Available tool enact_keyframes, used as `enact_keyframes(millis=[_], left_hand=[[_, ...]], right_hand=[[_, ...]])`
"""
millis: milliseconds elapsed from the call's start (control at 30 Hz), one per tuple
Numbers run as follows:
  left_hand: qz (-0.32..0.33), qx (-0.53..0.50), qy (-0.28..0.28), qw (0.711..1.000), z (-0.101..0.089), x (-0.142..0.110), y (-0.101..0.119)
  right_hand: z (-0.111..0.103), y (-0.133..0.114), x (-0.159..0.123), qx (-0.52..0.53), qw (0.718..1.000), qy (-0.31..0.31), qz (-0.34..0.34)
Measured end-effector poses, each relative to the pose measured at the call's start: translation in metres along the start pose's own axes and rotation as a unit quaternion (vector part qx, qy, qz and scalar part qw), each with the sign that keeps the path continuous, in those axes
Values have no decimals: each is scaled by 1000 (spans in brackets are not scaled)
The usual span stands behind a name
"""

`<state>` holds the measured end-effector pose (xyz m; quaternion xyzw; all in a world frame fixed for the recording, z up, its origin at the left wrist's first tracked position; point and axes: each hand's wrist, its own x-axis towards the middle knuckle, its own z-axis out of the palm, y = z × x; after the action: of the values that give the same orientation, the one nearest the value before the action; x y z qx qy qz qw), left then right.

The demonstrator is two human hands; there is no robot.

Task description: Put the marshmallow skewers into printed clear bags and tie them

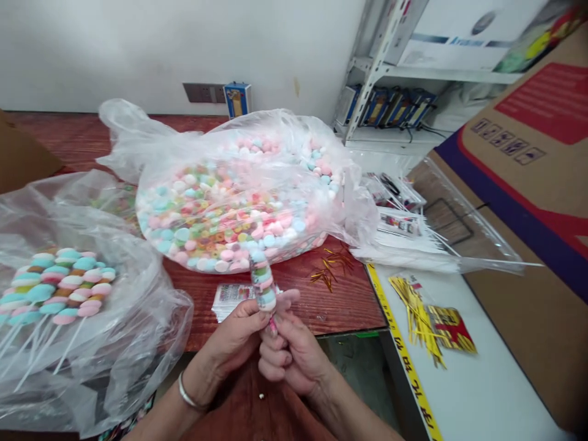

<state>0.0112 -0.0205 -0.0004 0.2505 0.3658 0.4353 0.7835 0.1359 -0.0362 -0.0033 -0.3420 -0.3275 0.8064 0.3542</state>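
A marshmallow skewer (263,278) in a clear wrapper stands upright in front of me, its pastel pieces stacked blue, pink and white. At its lower end, my left hand (241,331) pinches the wrapper between thumb and fingers. Close beside it, my right hand (291,352) has curled fingers and a thumb pressed at the gathered base, where something small and pink shows. Whether a tie is there I cannot make out. Behind the hands lies a stack of printed clear wrappers (232,297) on the red-brown table (294,282).
Large clear bags of loose marshmallows and gummy rings (229,214) fill the table's middle. At left, an open bag (151,288) holds several finished skewers (59,285). Gold twist ties (331,266) lie to the right; yellow ties (418,318), white sticks (413,242) and a carton (528,159) are beyond.
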Motion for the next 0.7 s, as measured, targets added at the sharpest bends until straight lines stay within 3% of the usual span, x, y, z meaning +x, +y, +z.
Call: enact_keyframes(millis=[100,200,267,300,333,400,533,700], left_hand=[[-7,15,-6,1000,-6,1,-3],[67,149,78,984,-12,2,0],[129,257,137,948,-15,2,7],[147,300,157,929,-17,1,12],[157,332,171,914,-18,0,17],[172,373,185,893,-19,-3,25],[209,425,188,860,-14,-2,30],[210,465,184,840,-7,1,30]], right_hand=[[-5,-3,-4,-76,997,12,1],[-28,-14,-6,-177,978,96,-55],[-53,-24,-7,-310,919,211,-123],[-67,-28,-9,-451,829,288,-163],[-81,-31,-10,-509,773,336,-174],[-107,-35,-10,-575,698,388,-177],[-130,-40,-1,-640,636,393,-178],[-125,-54,25,-721,575,342,-179]])
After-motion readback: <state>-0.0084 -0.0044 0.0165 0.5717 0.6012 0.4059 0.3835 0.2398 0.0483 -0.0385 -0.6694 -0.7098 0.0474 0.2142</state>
